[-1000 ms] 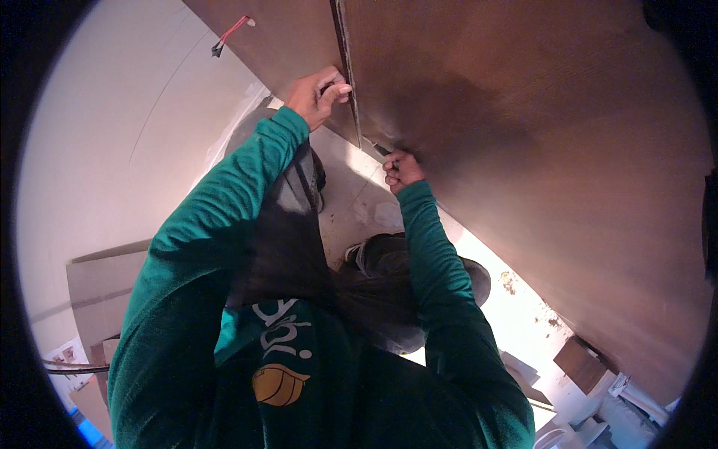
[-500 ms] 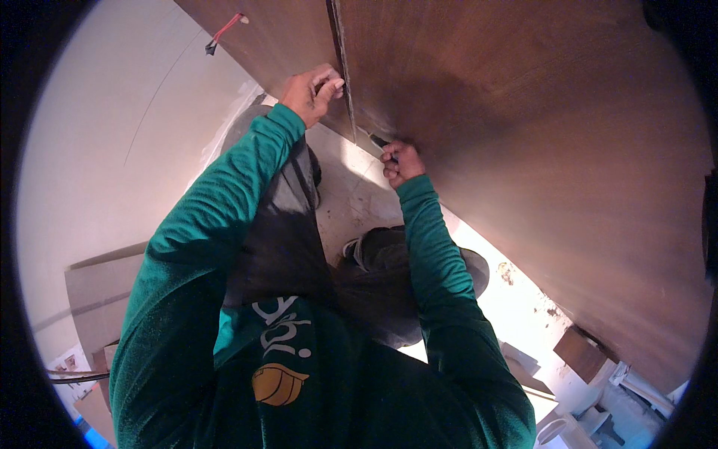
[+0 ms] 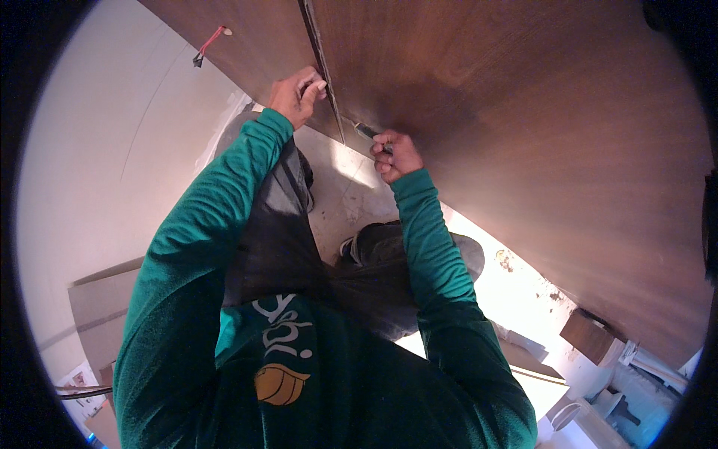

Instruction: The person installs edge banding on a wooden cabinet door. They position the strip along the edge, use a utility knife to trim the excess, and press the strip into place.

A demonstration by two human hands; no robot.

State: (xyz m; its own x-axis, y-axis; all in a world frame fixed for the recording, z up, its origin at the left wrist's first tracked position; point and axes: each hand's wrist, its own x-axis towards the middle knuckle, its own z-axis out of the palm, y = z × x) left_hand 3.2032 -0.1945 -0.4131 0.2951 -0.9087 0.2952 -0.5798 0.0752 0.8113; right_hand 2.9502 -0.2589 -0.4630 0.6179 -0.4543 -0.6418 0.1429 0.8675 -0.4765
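Observation:
A brown wood-grain panel (image 3: 523,127) stands in front of me, split by a vertical seam (image 3: 321,58) from a narrower brown panel (image 3: 247,52) at left. My left hand (image 3: 298,96) has its fingers pinched at that seam; whatever lies between them is too small or hidden to make out. My right hand (image 3: 395,156) is closed around a slim dark-handled tool (image 3: 366,131), whose thin metal tip points up-left at the large panel's lower part, just right of the seam. Red wires (image 3: 215,37) with a dark connector hang out of a hole in the narrower panel.
A pale wall (image 3: 90,172) is on the left, with grey boards (image 3: 97,307) low against it and a cable (image 3: 86,393). A dusty floor (image 3: 344,179) shows under my bent legs. At lower right lie a wooden block (image 3: 587,333), boards and plastic containers (image 3: 636,411).
The panels and both hands sit further left in the picture than a second ago, and my right hand with the tool is higher. Both grips look the same.

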